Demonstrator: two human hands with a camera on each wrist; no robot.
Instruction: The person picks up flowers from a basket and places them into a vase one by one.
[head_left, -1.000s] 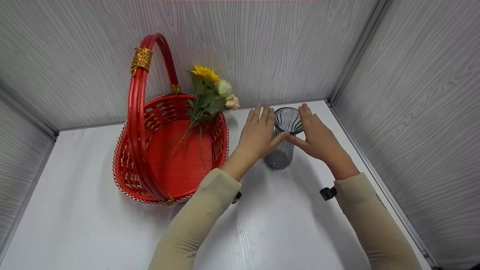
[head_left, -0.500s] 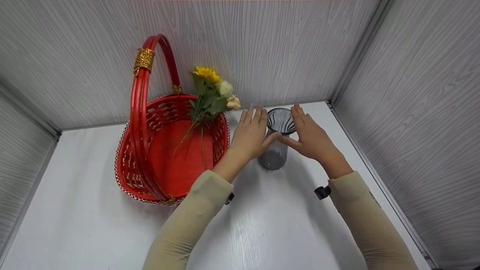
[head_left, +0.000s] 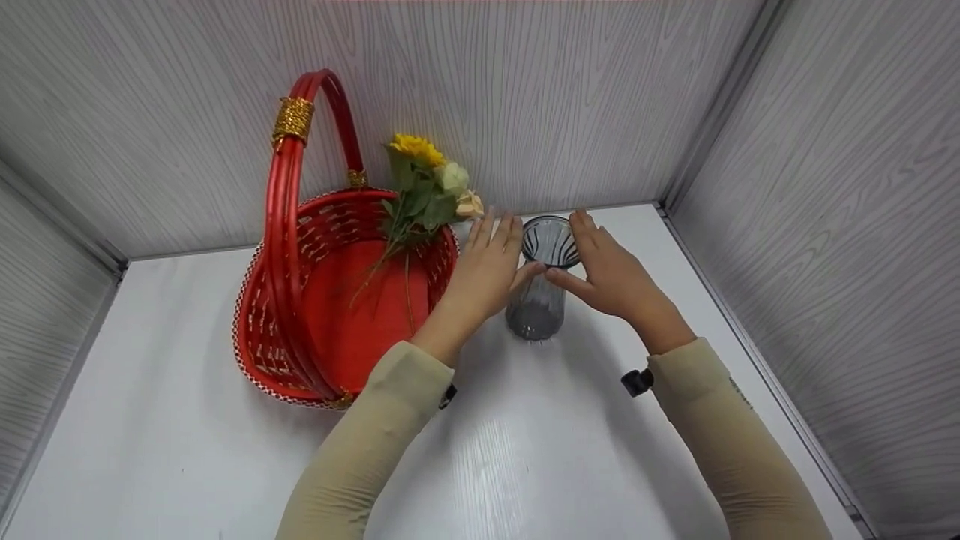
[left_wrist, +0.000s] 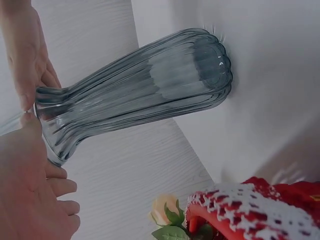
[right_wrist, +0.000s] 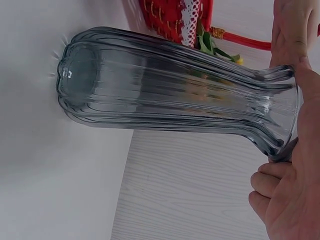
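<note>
Basket w/ flower stems inside, glass vase — btwn both hands

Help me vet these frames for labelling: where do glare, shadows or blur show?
Head view: pale glare streaks the glossy white tabletop, soft shadows lie between the beige fabric sleeves; left wrist view: bright streaks beside the base of the fluted blue-grey glass vase; right wrist view: similar streaks there, and a glint on the vase's base; all three views: no heavy motion blur.

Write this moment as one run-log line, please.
glass vase: standing on white table; left hand: at vase top; right hand: at vase top, opposite side; flowers: stems inside red basket
</note>
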